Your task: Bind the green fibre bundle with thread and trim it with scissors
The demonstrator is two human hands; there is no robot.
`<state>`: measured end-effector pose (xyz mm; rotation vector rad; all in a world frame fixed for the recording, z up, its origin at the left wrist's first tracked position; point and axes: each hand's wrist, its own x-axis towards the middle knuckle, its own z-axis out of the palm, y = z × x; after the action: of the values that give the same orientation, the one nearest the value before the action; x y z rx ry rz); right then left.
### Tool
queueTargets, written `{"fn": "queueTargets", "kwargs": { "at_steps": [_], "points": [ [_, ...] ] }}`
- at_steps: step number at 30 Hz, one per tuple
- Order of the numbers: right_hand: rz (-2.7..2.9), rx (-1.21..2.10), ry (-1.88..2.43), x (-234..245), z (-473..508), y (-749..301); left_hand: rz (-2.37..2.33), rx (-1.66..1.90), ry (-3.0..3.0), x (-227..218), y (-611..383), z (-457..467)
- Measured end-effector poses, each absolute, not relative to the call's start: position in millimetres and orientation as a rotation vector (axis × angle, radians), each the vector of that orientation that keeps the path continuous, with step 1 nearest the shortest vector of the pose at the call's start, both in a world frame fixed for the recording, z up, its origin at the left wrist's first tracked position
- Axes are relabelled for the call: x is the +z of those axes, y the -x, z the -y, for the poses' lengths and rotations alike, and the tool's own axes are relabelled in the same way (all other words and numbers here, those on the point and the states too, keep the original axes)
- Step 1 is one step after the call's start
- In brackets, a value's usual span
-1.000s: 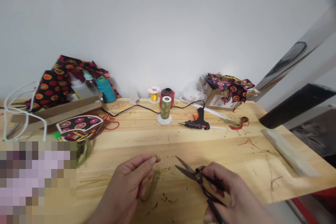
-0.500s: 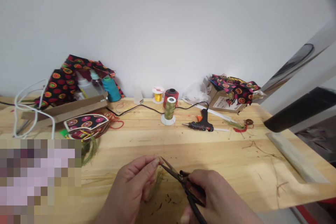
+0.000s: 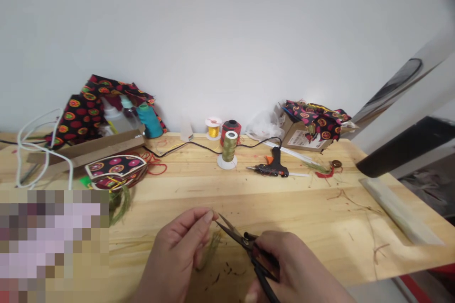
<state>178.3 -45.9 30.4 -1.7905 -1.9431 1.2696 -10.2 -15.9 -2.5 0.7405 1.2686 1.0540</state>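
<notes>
Scissors [image 3: 246, 241] sit at lower centre of the frame, blades slightly apart, their handles gripped by the right hand [image 3: 289, 258]. A second ago the tips stood clear of the left hand [image 3: 179, 246]; now they lie right at its fingertips, seemingly putting the edges within cutting reach. The left thumb and forefinger pinch together, apparently on olive strands [image 3: 213, 247] hanging below.
</notes>
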Motion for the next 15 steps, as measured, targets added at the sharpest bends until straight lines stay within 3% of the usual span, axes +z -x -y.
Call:
{"fn": "queueTargets", "kwargs": {
  "at_steps": [8,15],
  "points": [
    [2.02,1.08,1.773,25.0,39.2,-168.1,-1.24,0.938,-0.779,-7.7,7.0,20.8],
    [1.95,1.208,1.795,28.3,36.9,-168.0,-1.251,0.969,-0.757,-0.5,2.5,18.4]
  ]
}}
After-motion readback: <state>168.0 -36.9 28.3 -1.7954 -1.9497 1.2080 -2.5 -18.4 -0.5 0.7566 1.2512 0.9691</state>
